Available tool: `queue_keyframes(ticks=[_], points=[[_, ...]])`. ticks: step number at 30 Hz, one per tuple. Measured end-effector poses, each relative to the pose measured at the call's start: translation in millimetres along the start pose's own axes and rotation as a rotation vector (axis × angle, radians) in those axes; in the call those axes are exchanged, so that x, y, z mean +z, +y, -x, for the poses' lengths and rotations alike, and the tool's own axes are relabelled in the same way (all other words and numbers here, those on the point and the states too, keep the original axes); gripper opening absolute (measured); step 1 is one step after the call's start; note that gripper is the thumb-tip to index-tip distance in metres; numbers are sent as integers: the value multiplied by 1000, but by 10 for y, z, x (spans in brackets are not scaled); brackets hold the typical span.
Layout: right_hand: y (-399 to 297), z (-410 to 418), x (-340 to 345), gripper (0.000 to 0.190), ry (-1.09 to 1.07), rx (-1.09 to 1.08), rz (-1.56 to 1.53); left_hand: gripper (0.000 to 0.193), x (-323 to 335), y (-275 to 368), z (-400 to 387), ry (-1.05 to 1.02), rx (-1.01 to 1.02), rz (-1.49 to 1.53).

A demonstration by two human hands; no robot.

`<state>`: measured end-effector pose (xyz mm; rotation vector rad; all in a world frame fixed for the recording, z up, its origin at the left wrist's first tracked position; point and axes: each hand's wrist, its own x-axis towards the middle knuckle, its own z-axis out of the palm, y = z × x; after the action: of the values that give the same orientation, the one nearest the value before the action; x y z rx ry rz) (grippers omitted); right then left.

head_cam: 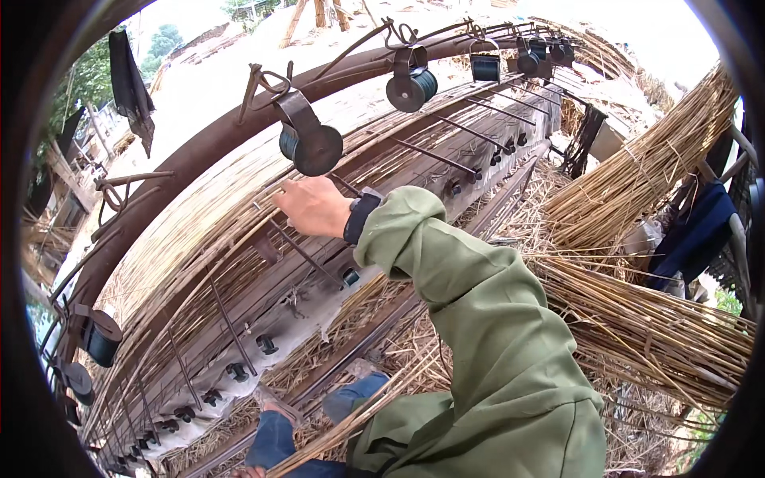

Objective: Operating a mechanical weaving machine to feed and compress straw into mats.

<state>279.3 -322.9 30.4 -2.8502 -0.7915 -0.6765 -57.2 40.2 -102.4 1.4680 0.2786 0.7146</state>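
My right hand, in a green sleeve with a dark wristband, rests with bent fingers at the edge of a long reed mat on a metal frame. Whether it pinches a reed or wire is hidden. A metal wire spool hangs from a hook just above it. My left hand shows only as fingers at the bottom edge, beside a thin bunch of loose reeds that slants across my lap; its grip is cut off from view. Thin metal rods stick out of the frame below my right hand.
A curved brown metal pipe carries several more spools. Small dark spools lie in a row along the lower frame. Thick reed bundles stand and lie at the right. Loose straw covers the ground around my feet.
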Motion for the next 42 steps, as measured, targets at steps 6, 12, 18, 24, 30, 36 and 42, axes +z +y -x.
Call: queue_keyframes(ticks=[6,12,18,24,30,36,42], points=[[137,-254,322,17,-80,56,25,32,154,192,32,134,-212,375],[22,-181,245,14,14,-133,223,31,191,253,3,124,-241,470],[229,-293,162,35,-225,35,-90,28,171,215,-9,200,-246,500],[393,-469,506,24,-150,11,-5,31,188,181,-8,273,-244,428],[323,-480,446,16,-196,142,29,29,251,243,33,68,-207,391],[162,-89,27,6,266,-235,335,30,308,245,28,373,-268,292],[264,316,-281,7,102,-31,200,34,218,189,-2,134,-258,369]])
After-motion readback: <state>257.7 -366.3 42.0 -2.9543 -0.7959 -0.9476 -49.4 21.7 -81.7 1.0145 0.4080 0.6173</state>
